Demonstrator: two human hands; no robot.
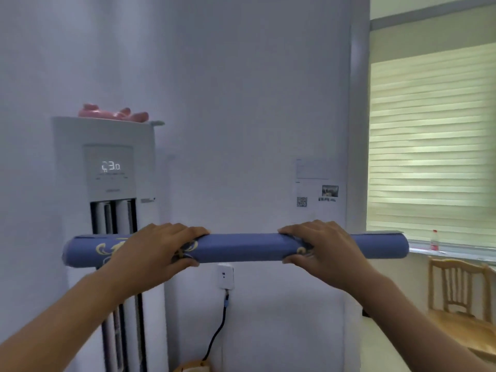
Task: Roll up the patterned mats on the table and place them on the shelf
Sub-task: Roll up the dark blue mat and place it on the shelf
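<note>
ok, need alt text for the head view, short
Two bare hands, left hand and right hand, hold a rolled blue mat with a gold floral pattern level in mid-air before a white wall. A tall white floor-standing air conditioner stands behind on the left, a window with pale blinds on the right.

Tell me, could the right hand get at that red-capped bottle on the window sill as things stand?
Probably not right now. The right hand is clamped on the rolled blue mat, shared with the left hand. The bottle stands beyond the mat's right end, with nothing visibly between, but it looks farther away.
</note>
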